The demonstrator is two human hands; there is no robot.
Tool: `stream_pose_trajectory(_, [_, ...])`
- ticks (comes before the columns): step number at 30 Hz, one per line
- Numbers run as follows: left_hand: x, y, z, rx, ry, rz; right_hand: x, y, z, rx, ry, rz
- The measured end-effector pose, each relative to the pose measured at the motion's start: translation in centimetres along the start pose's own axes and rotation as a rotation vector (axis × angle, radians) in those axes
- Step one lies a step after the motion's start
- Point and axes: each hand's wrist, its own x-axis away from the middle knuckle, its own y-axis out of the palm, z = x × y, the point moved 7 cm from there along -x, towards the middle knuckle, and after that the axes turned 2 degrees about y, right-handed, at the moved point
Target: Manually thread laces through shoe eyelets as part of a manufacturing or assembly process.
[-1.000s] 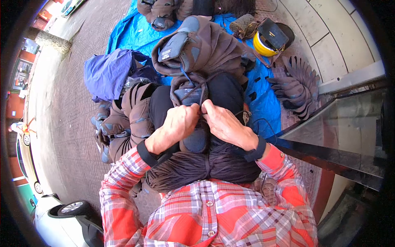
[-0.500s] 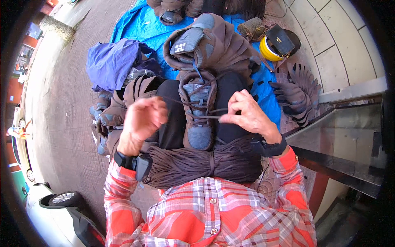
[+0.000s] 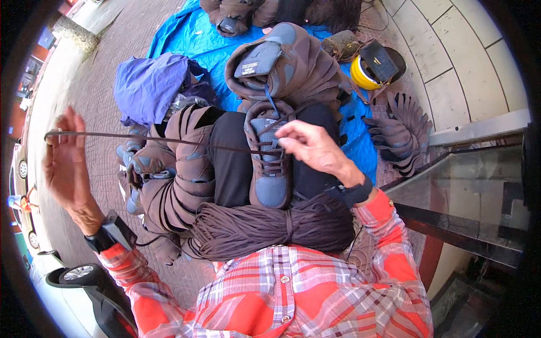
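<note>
A grey-blue and brown shoe upper point(image 3: 271, 183) lies between my knees, toe toward me, with dark lacing across its front. From its eyelets a dark shoelace point(image 3: 169, 140) runs taut to the far left. My left hand point(image 3: 69, 166) holds that lace, which loops round the fingers; the palm shows and the fingertips are raised. At the upper's right edge is my right hand point(image 3: 318, 147), thumb and forefinger bent close together over the eyelets. What is between those fingertips is too small to make out. A thick bundle of dark laces point(image 3: 259, 228) lies across my lap.
Stacked shoe uppers point(image 3: 304, 62) rest beyond my knees on a blue tarp point(image 3: 177, 42). More uppers point(image 3: 180, 177) are piled left, beside a purple cloth point(image 3: 149, 87). At right are a yellow tub point(image 3: 360, 76), fanned brown pieces point(image 3: 403, 135) and a glass-sided case point(image 3: 451, 180).
My left hand has swung far out to the left, drawing the shoelace into a long straight line. My right hand has moved slightly left and up, onto the eyelets.
</note>
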Motion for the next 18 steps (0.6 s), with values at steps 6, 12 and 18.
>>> stream_pose_trajectory(6, [3.4, 1.5, -6.5, -0.026, -0.252, -0.104, 0.3, 9.5, -4.0, 0.314, -0.512, -0.286])
stream_pose_trajectory(12, [11.4, 3.3, -21.7, -0.638, -0.762, -0.335, 2.3, 9.1, -4.4, 0.328, -0.344, -0.366])
stream_pose_trajectory(18, [14.0, 3.3, -27.0, -0.682, -0.782, -0.432, -0.6, 1.8, -1.9, 0.379, -0.118, 0.062])
